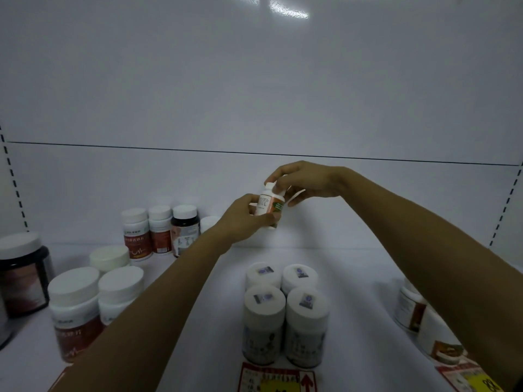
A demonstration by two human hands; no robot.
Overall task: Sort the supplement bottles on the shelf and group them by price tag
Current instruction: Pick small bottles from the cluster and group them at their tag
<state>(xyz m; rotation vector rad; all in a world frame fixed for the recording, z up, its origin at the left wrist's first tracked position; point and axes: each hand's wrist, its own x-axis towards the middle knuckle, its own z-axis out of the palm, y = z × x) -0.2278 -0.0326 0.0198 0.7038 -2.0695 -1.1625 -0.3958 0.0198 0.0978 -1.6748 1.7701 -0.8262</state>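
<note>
A small white bottle (268,205) with an orange and green label is held up above the shelf, tilted a little. My left hand (246,219) grips its lower body from the left. My right hand (302,182) pinches its white cap from above and the right. Below, a block of several white-capped bottles (285,309) with small stickers on their lids stands at the shelf's front, behind a red and yellow price tag (278,377).
White-capped bottles with red labels (76,309) crowd the left front, beside a dark jar (22,275). More bottles (161,230) line the back left. Bottles (424,318) lie at the right under my arm, near another price tag (469,377). The white shelf floor (353,267) lies between.
</note>
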